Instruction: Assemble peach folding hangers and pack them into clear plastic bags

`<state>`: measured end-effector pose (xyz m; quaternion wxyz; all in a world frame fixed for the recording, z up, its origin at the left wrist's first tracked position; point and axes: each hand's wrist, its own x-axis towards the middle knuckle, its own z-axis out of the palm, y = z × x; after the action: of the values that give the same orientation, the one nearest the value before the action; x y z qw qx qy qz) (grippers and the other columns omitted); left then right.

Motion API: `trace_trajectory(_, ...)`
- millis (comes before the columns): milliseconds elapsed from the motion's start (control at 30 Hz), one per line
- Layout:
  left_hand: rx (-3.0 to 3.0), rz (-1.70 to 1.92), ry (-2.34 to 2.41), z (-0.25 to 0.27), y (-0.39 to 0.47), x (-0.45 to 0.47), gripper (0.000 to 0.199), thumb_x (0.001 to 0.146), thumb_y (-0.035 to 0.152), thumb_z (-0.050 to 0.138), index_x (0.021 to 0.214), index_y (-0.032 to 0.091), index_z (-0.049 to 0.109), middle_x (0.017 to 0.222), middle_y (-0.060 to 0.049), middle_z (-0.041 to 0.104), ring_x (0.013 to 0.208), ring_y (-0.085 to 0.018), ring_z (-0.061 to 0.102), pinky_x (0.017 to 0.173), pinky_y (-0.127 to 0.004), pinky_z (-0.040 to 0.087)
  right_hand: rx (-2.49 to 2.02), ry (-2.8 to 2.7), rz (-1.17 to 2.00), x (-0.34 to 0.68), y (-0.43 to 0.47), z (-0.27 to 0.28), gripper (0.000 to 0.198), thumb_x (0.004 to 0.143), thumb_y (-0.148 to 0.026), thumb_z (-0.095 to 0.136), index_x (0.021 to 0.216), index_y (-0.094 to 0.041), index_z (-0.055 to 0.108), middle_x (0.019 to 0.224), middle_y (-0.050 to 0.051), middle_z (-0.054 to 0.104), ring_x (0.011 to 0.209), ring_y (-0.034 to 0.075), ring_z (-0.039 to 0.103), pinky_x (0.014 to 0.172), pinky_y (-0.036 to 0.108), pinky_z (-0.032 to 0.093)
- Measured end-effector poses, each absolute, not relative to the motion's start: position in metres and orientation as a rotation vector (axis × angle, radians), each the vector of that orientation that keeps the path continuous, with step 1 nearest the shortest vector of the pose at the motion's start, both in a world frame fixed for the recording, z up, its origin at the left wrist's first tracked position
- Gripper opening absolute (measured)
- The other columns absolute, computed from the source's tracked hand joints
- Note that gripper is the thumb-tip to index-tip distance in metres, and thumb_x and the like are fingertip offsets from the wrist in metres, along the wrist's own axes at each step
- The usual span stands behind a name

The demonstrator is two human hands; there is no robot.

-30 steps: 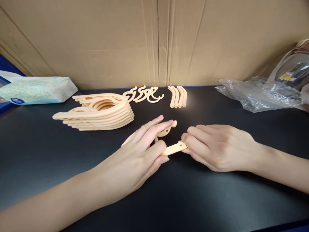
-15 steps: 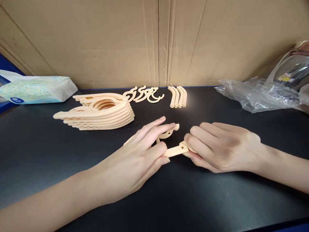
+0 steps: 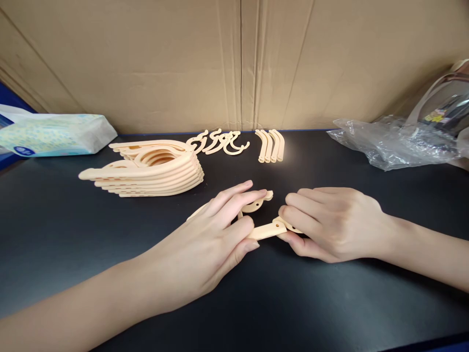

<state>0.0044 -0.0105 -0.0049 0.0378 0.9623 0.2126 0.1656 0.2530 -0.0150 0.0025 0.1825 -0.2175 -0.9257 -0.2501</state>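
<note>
Head view: looking forward and down on a black surface [image 3: 238,313].
Left hand [image 3: 223,230]: spread palm down over a beige frame [image 3: 252,205], with a narrow grip on a strip between thumb and forefinger, other fingers reaching across the top, one fingertip near the far end.
Frame: near the middle of the surface, under the left hand, mostly hidden; showing a curved part with a hole, a blunt tip, and a sliver past the knuckles on the left.
Strip [image 3: 266,231]: sticking out toward the right hand, with a small round hole near the end; connection to the frame hidden by fingers.
Right hand [image 3: 333,225]: curled, knuckles up, with a narrow grip on a small beige link [image 3: 289,225].
Link: meeting the end of the strip, partly covered by fingers; fastened or merely touching, impossible to tell.
Stack [image 3: 172,178]: made of beige frames piled flat, beyond the left hand.
Hooks [image 3: 223,140]: bunched just right of the stack, near the back edge.
Bars [image 3: 269,146]: four, curved, side by side, right of the hooks.
Tissue pack [image 3: 62,136]: lying at back left.
Plastic wrap [image 3: 388,144]: crumpled at back right, beside a clear bag [image 3: 443,110].
Cardboard [image 3: 164,63]: standing behind, with a vertical seam.
</note>
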Motion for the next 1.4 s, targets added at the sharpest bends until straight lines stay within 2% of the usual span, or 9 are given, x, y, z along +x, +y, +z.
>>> trace_trajectory(233,2.968,0.487,0.652,-0.003,-0.011,0.005,0.022,0.104,0.019,0.041,0.095,0.015,0.060,0.146,-0.014,0.048,0.151,-0.021,0.020,0.127,-0.041,0.024,-0.687,-2.613,-0.532,0.254,-0.017,0.000,0.032,0.097,-0.023,0.045,0.068,-0.017,0.057,0.059,-0.003,0.048,0.050,0.010,0.039,0.049,0.027,0.027)
trace_trajectory(733,2.955,0.485,0.694,-0.004,-0.009,0.003,0.019,0.103,0.019,0.043,0.090,0.016,0.058,0.147,-0.014,0.050,0.149,-0.028,0.029,0.118,-0.047,0.041,-0.791,-2.627,-0.219,0.260,-0.015,0.002,0.031,0.102,-0.028,0.046,0.076,-0.017,0.059,0.062,-0.005,0.045,0.049,0.008,0.038,0.049,0.024,0.025)
trace_trajectory(800,2.957,0.494,0.693,-0.004,-0.008,0.003,0.020,0.103,0.019,0.043,0.089,0.016,0.057,0.146,-0.015,0.051,0.149,-0.028,0.029,0.119,-0.048,0.040,-0.851,-2.625,-0.086,0.259,-0.015,0.003,0.031,0.103,-0.030,0.046,0.077,-0.018,0.057,0.064,-0.005,0.047,0.049,0.007,0.040,0.049,0.023,0.026)
trace_trajectory(900,2.954,0.510,0.699,-0.005,-0.008,0.002,0.020,0.103,0.018,0.042,0.089,0.016,0.056,0.146,-0.015,0.051,0.150,-0.026,0.027,0.121,-0.047,0.036,-0.932,-2.605,0.272,0.258,-0.014,0.004,0.029,0.103,-0.033,0.049,0.079,-0.018,0.057,0.068,-0.005,0.051,0.052,0.006,0.043,0.052,0.022,0.030)
trace_trajectory(1033,2.930,0.521,0.699,-0.005,-0.009,0.001,0.019,0.103,0.018,0.042,0.091,0.016,0.056,0.149,-0.014,0.047,0.151,-0.026,0.025,0.122,-0.046,0.035,-0.901,-2.547,0.565,0.255,-0.013,0.006,0.035,0.102,-0.034,0.051,0.072,-0.019,0.047,0.065,-0.007,0.043,0.054,0.006,0.041,0.054,0.021,0.030)
trace_trajectory(1167,2.910,0.535,0.680,-0.004,-0.009,0.003,0.016,0.102,0.018,0.045,0.093,0.015,0.058,0.150,-0.014,0.048,0.150,-0.028,0.030,0.121,-0.046,0.037,-0.942,-2.522,0.644,0.252,-0.015,0.008,0.034,0.101,-0.035,0.053,0.072,-0.021,0.042,0.064,-0.008,0.041,0.054,0.007,0.040,0.053,0.021,0.030)
trace_trajectory(1300,2.949,0.560,0.624,-0.002,-0.009,0.005,0.017,0.102,0.015,0.043,0.099,0.013,0.060,0.143,-0.017,0.054,0.147,-0.027,0.035,0.123,-0.045,0.034,-1.033,-2.513,0.653,0.251,-0.016,0.010,0.031,0.097,-0.041,0.058,0.077,-0.022,0.045,0.066,-0.008,0.046,0.054,0.008,0.043,0.053,0.022,0.032)
trace_trajectory(1400,2.955,0.567,0.620,-0.003,-0.010,0.004,0.016,0.102,0.014,0.042,0.102,0.014,0.058,0.148,-0.016,0.049,0.148,-0.027,0.033,0.122,-0.046,0.035,-1.039,-2.536,0.647,0.252,-0.017,0.011,0.032,0.097,-0.043,0.057,0.078,-0.022,0.042,0.067,-0.008,0.046,0.054,0.008,0.043,0.053,0.021,0.032)
